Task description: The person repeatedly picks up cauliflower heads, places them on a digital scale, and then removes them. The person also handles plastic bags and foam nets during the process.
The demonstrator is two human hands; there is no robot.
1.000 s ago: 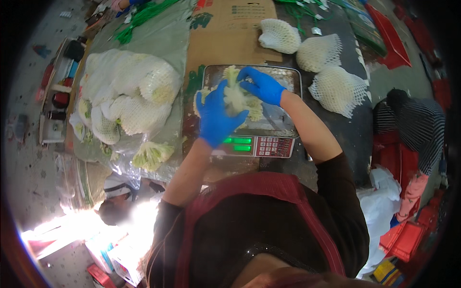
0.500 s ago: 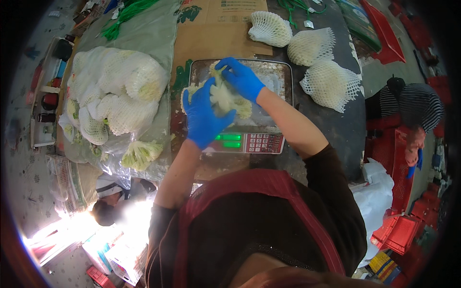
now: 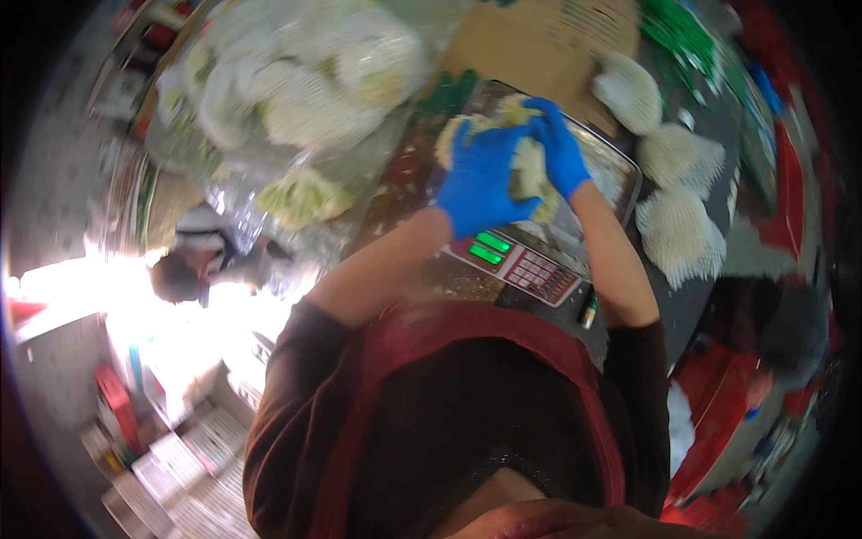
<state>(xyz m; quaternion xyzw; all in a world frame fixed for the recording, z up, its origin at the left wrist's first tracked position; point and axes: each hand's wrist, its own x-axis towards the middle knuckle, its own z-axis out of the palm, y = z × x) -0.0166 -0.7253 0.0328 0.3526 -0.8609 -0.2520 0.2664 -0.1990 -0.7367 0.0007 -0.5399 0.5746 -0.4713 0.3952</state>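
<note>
Bulging at far left, a clear plastic bag [image 3: 224, 199] holds net-wrapped cauliflowers [image 3: 314, 106]. The left hand [image 3: 485, 180] spreads against a bare cauliflower [image 3: 528, 171] over the scale tray [image 3: 612, 180]; the right hand [image 3: 560, 151] curls beside it, whether pinching I cannot tell. The bare cauliflower looks creamy yellow, partly hidden.

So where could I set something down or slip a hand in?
The cardboard, bordered by the scale and the white nets, looks mostly bare. A smaller patch of dark tabletop lies between the right forearm and the nets. It's crowded at left, by the bag, and on the scale, where the left hand and right hand cup the cauliflower.
</note>
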